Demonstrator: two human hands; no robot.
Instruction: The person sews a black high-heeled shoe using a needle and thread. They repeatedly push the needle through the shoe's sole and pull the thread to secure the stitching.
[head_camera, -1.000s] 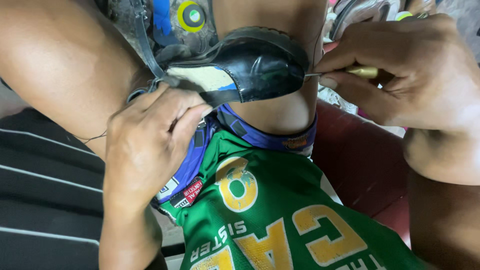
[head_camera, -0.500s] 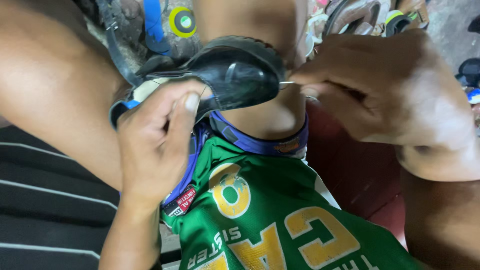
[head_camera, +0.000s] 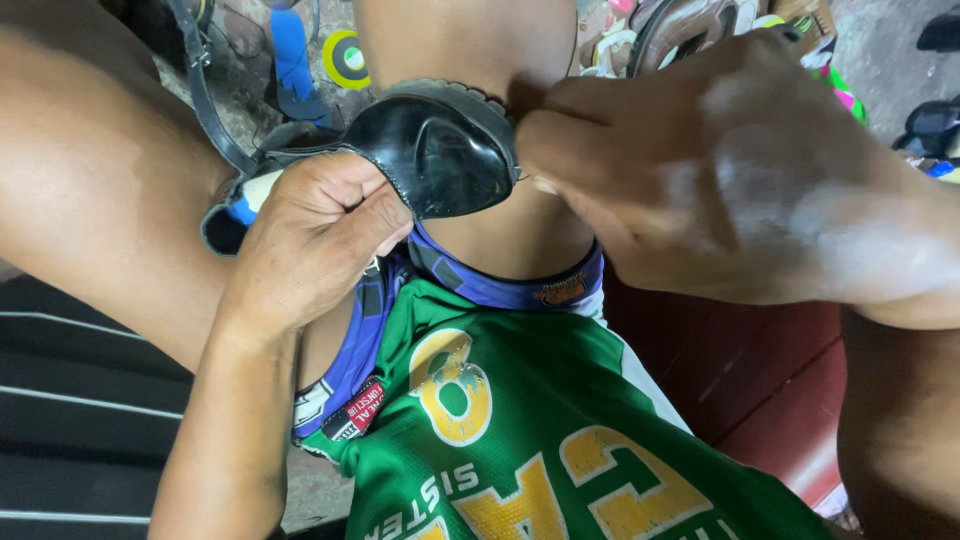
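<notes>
Soft, even daylight with a glossy highlight on the black shoe (head_camera: 440, 160), while the right hand (head_camera: 740, 170) is motion-blurred.

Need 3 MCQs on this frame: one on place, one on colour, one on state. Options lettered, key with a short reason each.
1. Where is the black shoe held?
A. Flat on the floor
B. Between the person's knees
C. On a shelf

2. What colour is the garment in the lower part of the view?
A. Green with yellow print
B. White
C. Plain red

3. How is the left hand?
A. Open and away from the shoe
B. Closed on the shoe's edge
C. Out of view

Key: 1 B, the shoe sits between the two bare legs. 2 A, green cloth with yellow characters. 3 B, its fingers curl over the shoe's rim while the right hand pinches at the shoe's other side.
</notes>
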